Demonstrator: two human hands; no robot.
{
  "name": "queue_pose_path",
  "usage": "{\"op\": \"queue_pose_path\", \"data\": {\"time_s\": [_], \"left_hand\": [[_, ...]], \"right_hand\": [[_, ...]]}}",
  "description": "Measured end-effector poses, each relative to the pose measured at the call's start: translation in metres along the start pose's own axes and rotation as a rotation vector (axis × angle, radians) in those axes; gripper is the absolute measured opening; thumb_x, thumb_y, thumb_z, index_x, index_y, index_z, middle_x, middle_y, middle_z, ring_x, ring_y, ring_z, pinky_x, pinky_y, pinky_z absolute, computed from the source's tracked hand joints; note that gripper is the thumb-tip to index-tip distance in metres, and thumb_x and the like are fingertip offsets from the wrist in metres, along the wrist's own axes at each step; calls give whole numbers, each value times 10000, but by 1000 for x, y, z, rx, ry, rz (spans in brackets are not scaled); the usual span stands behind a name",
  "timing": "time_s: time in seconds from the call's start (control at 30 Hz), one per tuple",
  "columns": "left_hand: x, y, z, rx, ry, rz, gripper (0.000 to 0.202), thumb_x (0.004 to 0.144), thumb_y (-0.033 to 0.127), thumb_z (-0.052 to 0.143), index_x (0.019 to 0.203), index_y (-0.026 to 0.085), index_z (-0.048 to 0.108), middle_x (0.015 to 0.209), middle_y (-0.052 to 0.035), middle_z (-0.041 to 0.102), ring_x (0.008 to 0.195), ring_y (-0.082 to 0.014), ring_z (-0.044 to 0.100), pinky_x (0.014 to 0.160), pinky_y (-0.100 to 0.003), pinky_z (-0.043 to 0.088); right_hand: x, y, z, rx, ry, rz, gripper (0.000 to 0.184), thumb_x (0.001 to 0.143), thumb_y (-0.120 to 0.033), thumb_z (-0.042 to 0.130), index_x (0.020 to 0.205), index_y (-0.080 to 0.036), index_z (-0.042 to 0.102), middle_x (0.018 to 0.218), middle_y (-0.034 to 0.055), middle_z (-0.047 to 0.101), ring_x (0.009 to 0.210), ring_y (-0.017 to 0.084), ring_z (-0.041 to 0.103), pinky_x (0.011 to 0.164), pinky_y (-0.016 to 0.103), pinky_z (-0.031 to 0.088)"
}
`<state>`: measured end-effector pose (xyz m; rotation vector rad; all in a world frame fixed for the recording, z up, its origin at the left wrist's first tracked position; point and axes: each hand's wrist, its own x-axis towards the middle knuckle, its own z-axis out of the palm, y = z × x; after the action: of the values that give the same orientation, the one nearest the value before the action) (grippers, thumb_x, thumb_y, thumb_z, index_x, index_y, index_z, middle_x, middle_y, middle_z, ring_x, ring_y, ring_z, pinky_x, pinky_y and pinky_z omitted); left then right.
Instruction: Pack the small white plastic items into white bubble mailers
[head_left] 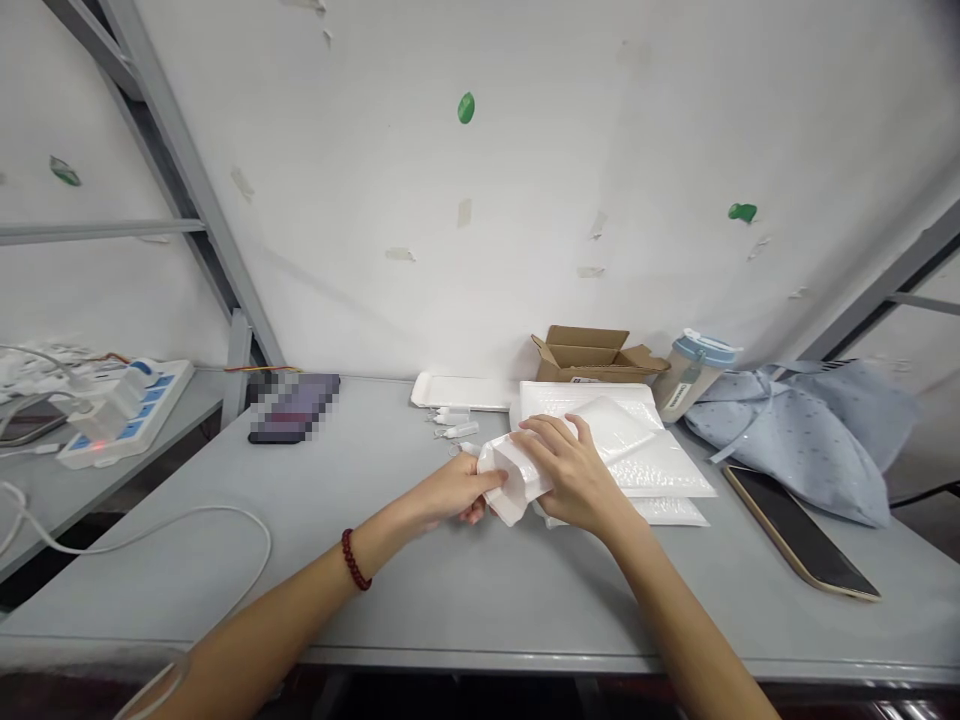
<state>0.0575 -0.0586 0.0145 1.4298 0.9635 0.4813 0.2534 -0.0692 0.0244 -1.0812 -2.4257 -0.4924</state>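
Note:
A white bubble mailer (522, 472) is between my two hands, its mouth gaping toward the front left. My left hand (456, 490) pinches the left edge of that mouth, with the thumb at the rim. From above, my right hand (574, 475) grips the body of the mailer; its thumb side is partly hidden. Under and behind lie more white bubble mailers (667, 475), stacked and overlapping. Just beyond my left hand are several small white tube-shaped pieces with metal rings (459, 430), one partly covered by the hand.
A flat white package (472, 391) lies by the wall. Behind the mailers stand an open cardboard box (585, 355) and a blue-lidded cup (684, 375). A blue cloth bag (802, 435) and a phone (802, 530) are right; a dark phone (296, 408) and white cable (225, 510) are left.

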Motion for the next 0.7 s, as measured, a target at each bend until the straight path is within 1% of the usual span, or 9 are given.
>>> {"op": "queue_pose_path", "data": {"time_s": [0.1, 0.2, 0.3, 0.37, 0.47, 0.53, 0.6, 0.63, 0.7], "left_hand": [[-2, 1, 11, -38, -1, 33, 370, 817, 472, 487, 619, 159, 498, 461, 39, 480, 392, -68, 390, 420, -211, 262], [-3, 1, 22, -110, -12, 81, 386, 820, 488, 476, 641, 149, 514, 541, 15, 534, 419, -64, 416, 441, -214, 298], [-4, 1, 30, -180, -6, 79, 396, 814, 499, 485, 646, 142, 521, 573, 5, 550, 432, -62, 432, 451, -214, 303], [-4, 1, 30, -237, 18, 78, 390, 803, 502, 507, 646, 144, 517, 559, 6, 543, 433, -64, 427, 448, -213, 295], [-3, 4, 23, -333, 96, 127, 418, 798, 542, 503, 638, 155, 503, 532, 10, 512, 432, -76, 404, 434, -220, 282], [-6, 8, 17, -358, 144, 192, 470, 831, 584, 422, 642, 160, 496, 545, 3, 507, 446, -88, 409, 447, -233, 301], [-10, 12, 12, -269, 165, 287, 493, 875, 582, 326, 707, 159, 516, 628, -19, 554, 490, -105, 454, 492, -252, 350], [-13, 13, 11, -165, 178, 346, 467, 889, 560, 321, 765, 160, 529, 699, -32, 587, 531, -115, 485, 526, -261, 374], [-16, 12, 13, 102, 216, 452, 357, 897, 497, 381, 880, 173, 528, 851, -48, 628, 617, -131, 532, 578, -269, 398]], "right_hand": [[0, 3, -3, 46, -48, 6, 520, 650, -83, 506, 1161, -181, 510, 1137, 113, 582, 1088, 257, 494, 940, 436, 281], [0, 7, -4, 42, -25, 32, 461, 698, -114, 521, 1154, -182, 524, 1146, 116, 574, 1065, 254, 501, 898, 402, 321], [-1, 11, -4, 42, 56, 39, 423, 745, -157, 531, 1168, -173, 521, 1150, 130, 571, 1062, 261, 508, 868, 392, 355], [-2, 13, -2, 63, 139, -1, 431, 753, -126, 511, 1182, -169, 512, 1123, 131, 586, 1045, 252, 531, 854, 387, 380], [-1, 13, 2, 60, 284, -67, 440, 761, -38, 461, 1172, -183, 520, 1066, 111, 624, 989, 220, 578, 826, 373, 410], [0, 11, 5, 44, 317, -85, 439, 779, -19, 444, 1172, -195, 529, 1067, 104, 639, 984, 215, 593, 822, 376, 420], [0, 9, 7, 42, 290, -87, 425, 806, -43, 445, 1194, -194, 525, 1095, 108, 644, 1010, 222, 594, 830, 388, 425], [0, 8, 7, 43, 266, -85, 412, 820, -61, 447, 1203, -190, 522, 1109, 110, 643, 1025, 226, 592, 835, 394, 425], [0, 8, 6, 43, 233, -71, 382, 844, -92, 442, 1207, -180, 520, 1128, 113, 641, 1051, 230, 584, 847, 400, 421]]}}
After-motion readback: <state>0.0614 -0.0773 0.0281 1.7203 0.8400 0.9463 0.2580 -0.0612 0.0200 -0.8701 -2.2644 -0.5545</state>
